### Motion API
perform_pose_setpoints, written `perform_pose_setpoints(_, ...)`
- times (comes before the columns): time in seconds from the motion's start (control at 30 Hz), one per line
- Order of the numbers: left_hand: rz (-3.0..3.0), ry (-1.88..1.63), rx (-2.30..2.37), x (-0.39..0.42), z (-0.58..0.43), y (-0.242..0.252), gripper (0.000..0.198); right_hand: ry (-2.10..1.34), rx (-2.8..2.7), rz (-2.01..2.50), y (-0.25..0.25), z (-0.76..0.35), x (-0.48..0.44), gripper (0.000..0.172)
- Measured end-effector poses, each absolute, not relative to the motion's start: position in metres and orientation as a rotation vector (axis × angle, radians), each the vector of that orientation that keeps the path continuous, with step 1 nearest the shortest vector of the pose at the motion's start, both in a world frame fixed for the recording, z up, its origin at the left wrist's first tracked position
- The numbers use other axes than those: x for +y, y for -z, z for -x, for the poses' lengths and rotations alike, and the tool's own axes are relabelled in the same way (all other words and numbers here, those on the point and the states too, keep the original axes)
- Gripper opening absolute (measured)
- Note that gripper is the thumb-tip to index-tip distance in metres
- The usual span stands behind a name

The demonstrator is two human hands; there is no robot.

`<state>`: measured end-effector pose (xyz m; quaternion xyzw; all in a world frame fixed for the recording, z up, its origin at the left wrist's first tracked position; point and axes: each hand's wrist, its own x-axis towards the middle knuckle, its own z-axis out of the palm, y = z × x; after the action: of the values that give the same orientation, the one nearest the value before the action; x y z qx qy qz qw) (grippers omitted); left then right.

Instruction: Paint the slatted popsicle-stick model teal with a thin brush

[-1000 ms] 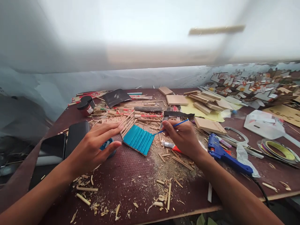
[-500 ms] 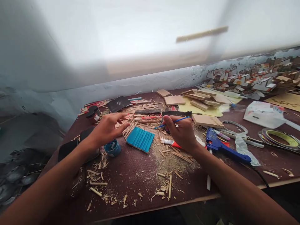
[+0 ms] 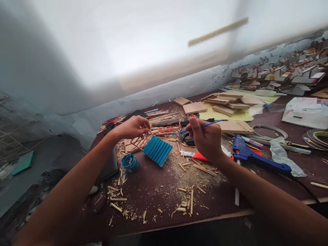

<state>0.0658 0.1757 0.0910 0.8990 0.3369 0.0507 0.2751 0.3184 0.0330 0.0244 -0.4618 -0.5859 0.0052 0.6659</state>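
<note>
A small stick model with a blue ridged panel (image 3: 158, 149) is tilted, its panel facing me. My left hand (image 3: 134, 127) is closed in a pinch on the thin wooden sticks at the model's upper left. Between the thumb and fingers of my right hand (image 3: 207, 136) is a slim blue paintbrush (image 3: 208, 124). Its blue-wetted tip points left, just above and right of the panel, apart from it. An uncapped jar of blue paint (image 3: 130, 163) stands left of the model, under my left forearm.
Wood shavings and stick ends litter the brown table (image 3: 153, 196). To the right lie a red utility knife (image 3: 199, 156), a blue glue gun (image 3: 252, 158) and rolls of tape (image 3: 320, 138). Wooden blocks (image 3: 228, 102) are piled at the back. A dark phone-like object (image 3: 109, 167) is at left.
My left hand has gone from open above the model to pinching its sticks, and the model is now tilted up. My right hand still holds the brush. The view has shifted left.
</note>
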Motion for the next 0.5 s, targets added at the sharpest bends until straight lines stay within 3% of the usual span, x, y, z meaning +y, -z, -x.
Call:
perform_pose_setpoints(0.17, -2.247, -0.61, 0.958, 0.18, -0.03, -0.103, 0.022, 0.026, -1.155, 1.019, -0.027, -0.318, 0.03, 0.058)
perform_pose_setpoints(0.33, -2.024, -1.121, 1.038, 0.189, -0.006, -0.09, 0.032, 0.034, -1.137, 1.038, -0.03, -0.316, 0.03, 0.061)
perform_pose_setpoints(0.5, -1.87, -1.177, 1.129, 0.195, 0.004, -0.052, 0.04, 0.046, -1.168, 1.044, -0.027, -0.316, 0.031, 0.061)
